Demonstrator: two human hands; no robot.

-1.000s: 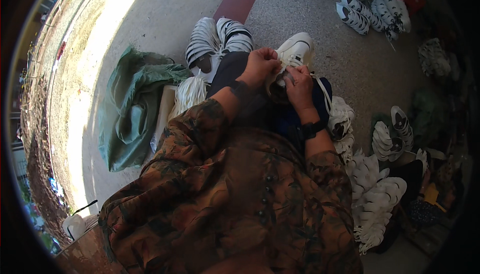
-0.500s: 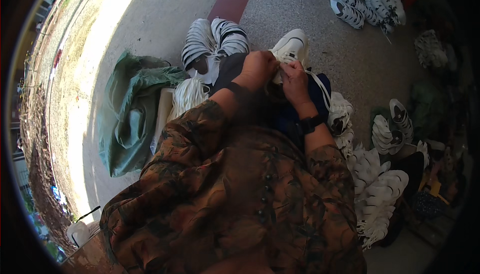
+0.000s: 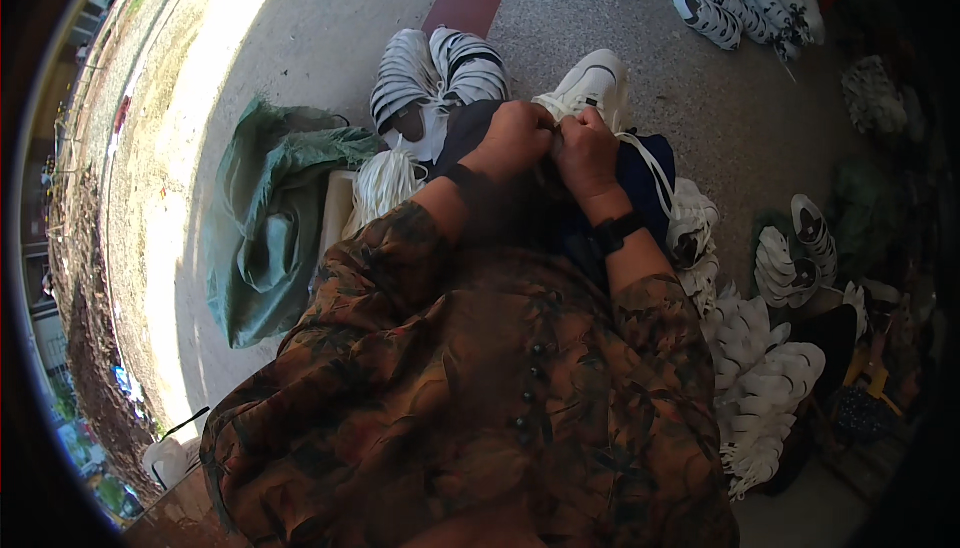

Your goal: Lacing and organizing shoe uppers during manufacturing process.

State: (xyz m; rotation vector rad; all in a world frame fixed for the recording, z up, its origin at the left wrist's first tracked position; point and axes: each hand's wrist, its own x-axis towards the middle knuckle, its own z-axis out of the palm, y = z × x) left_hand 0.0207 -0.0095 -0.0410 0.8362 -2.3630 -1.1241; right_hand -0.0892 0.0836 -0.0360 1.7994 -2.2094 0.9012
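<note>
A white shoe (image 3: 598, 78) lies ahead of me, toe pointing away, over my lap. Both my hands meet at its near end, fingers bent and pinched close together. My left hand (image 3: 512, 140) is closed with its knuckles up, at the left of the shoe's opening. My right hand (image 3: 588, 155), with a dark band on the wrist, is closed beside it. They appear to grip the shoe's white lace, though the fingers mostly hide it. A loose length of white shoelace (image 3: 652, 163) loops down right of my right hand, over dark blue cloth (image 3: 632, 180).
Nested white-and-black shoe uppers (image 3: 472, 66) stand just beyond my left hand. A bundle of white laces (image 3: 385, 186) and a green sack (image 3: 262, 238) lie left. More white shoe uppers (image 3: 770, 388) are piled at my right, with others (image 3: 712, 16) on the far-right floor.
My right hand's fingers have curled in more tightly beside the left hand. The whole view has shifted slightly, and the shoe stays under my hands.
</note>
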